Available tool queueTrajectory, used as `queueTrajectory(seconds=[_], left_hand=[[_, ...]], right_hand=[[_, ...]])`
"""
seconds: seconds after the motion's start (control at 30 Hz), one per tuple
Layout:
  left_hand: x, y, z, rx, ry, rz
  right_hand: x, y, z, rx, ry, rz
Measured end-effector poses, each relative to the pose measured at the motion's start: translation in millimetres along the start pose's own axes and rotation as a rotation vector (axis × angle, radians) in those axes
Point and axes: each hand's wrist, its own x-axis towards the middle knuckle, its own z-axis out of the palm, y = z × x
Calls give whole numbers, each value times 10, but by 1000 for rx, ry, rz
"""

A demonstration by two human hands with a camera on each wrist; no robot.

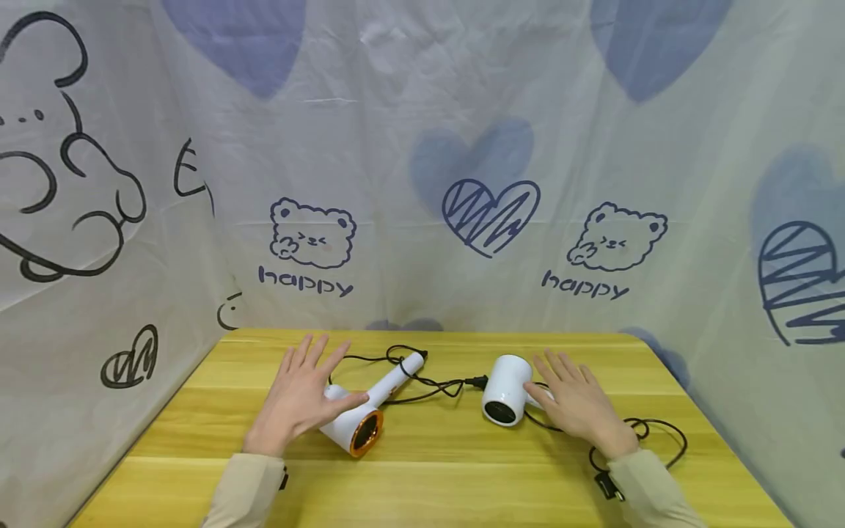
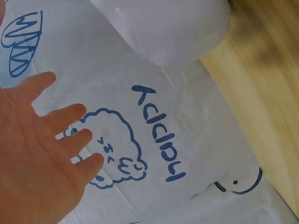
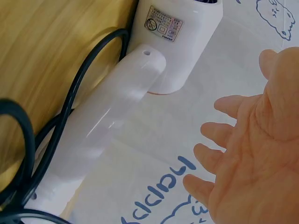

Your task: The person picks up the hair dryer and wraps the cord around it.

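Observation:
Two white hair dryers lie on a wooden table. The left hair dryer (image 1: pixel 343 425) has an orange ring round its dark nozzle, and its handle points back to the right. Over it hovers my left hand (image 1: pixel 300 396), fingers straight and spread, holding nothing. The right hair dryer (image 1: pixel 507 389) lies with its dark round end facing me, its handle partly hidden by my right hand (image 1: pixel 577 400). That hand is also spread and holds nothing. In the right wrist view, a label shows on the white barrel (image 3: pixel 175 56), and the palm stands apart from it.
A black cord with a plug (image 1: pixel 477 382) lies between the dryers. Another black cord loops on the right, its plug (image 1: pixel 609 485) near my right sleeve. The table (image 1: pixel 422 491) is bounded behind and at the sides by a printed white cloth (image 1: pixel 396 183).

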Motion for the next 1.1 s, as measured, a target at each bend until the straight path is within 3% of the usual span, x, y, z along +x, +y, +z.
queueTrajectory(seconds=[0.43,0.63,0.83,1.1], left_hand=[[-54,-40,64,-44,-30,-28],[-65,-48,116,-24,-17,-119],[-91,-37,232,-69,-105,-210],[-88,-47,338,-89,-136,-296]], right_hand=[[49,-130,122,3,28,-61],[103,-196,169,-7,38,-89],[133,-277,199,15,52,-125],[163,-377,200,21,81,-153]])
